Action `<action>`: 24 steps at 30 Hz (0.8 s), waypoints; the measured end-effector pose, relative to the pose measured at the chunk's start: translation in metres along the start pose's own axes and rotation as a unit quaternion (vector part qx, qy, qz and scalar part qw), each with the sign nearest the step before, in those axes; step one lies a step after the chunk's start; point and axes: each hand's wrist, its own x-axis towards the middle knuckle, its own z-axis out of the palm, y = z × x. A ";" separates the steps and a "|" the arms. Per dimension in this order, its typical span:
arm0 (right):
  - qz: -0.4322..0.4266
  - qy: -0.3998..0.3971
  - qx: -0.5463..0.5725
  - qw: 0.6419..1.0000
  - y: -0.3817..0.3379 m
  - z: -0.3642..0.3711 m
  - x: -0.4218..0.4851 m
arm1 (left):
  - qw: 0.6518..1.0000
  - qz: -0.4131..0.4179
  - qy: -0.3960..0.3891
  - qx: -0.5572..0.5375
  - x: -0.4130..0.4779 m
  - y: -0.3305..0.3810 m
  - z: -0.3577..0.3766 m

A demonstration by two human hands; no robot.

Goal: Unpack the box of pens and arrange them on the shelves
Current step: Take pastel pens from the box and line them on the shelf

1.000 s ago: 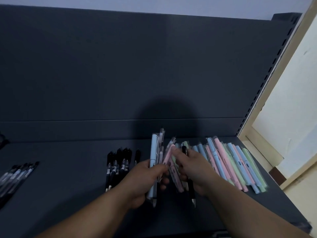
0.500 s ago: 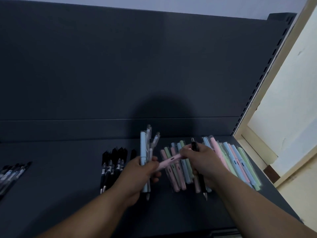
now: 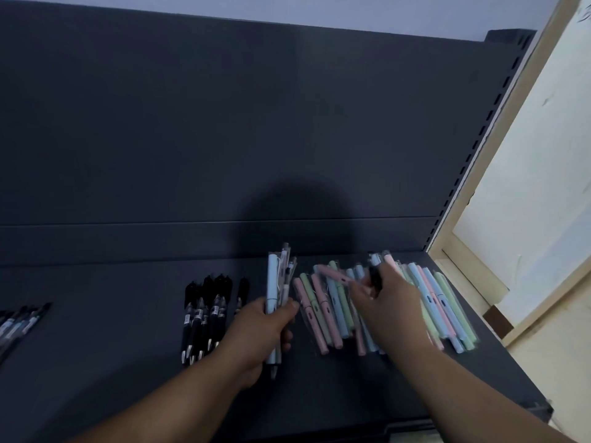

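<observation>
Head view: slim cylindrical pastel pens (image 3: 336, 302)

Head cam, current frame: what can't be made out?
Head view only.
Pen count in the bundle the left hand grips: pens overlap, fingers cover them.
Black pen in the right hand: hand hides all but its top.
Pastel pens on the shelf: right hand and forearm cover part.
Dark pens far left: cut by the frame edge.
Pen box: not in view.
</observation>
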 end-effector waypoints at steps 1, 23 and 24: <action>-0.003 -0.036 -0.030 0.999 0.001 0.002 -0.003 | 1.000 -0.002 -0.012 0.002 -0.001 0.001 0.001; 0.076 -0.182 0.072 0.978 -0.036 0.014 0.001 | 0.996 -0.015 -0.072 -0.052 -0.016 0.010 -0.006; 0.117 -0.208 0.145 0.960 -0.043 0.015 -0.002 | 0.996 -0.014 -0.080 -0.048 -0.017 0.010 -0.007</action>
